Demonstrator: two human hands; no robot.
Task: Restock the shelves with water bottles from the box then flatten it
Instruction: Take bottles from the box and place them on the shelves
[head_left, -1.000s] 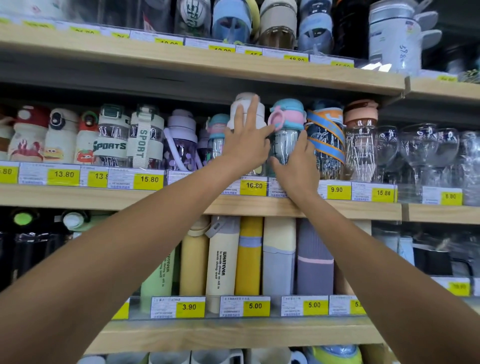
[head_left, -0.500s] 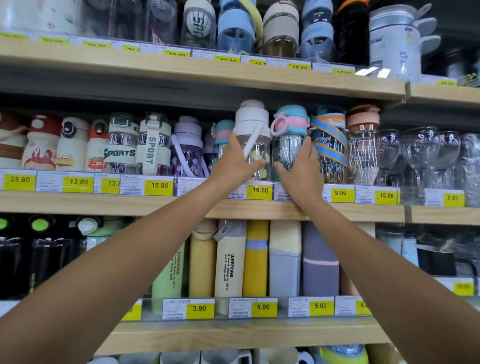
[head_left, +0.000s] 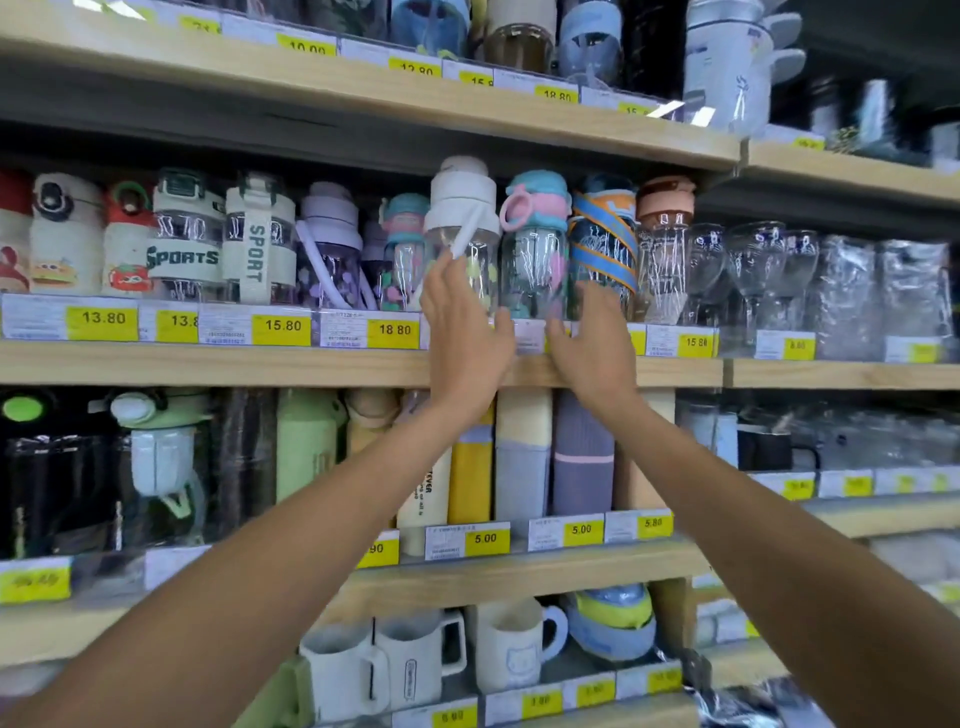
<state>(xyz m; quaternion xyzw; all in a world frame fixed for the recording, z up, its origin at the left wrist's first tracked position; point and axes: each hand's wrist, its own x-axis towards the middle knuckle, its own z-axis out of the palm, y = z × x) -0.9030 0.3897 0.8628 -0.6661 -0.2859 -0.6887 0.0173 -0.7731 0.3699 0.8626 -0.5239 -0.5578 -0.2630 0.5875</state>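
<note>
On middle shelf (head_left: 208, 364) | white-lidded clear bottle (head_left: 462, 223) upright | left hand (head_left: 465, 332), right hand (head_left: 592, 343): fingers straight

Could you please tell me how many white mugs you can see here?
3, in a row at the bottom of the view: left mug, middle mug, and right mug beside the blue-and-green bottle. Others may be hidden behind them.

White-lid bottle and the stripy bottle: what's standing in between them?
The head view shows a pink-and-blue-lidded bottle between the white-lid bottle and the stripy bottle.
</note>
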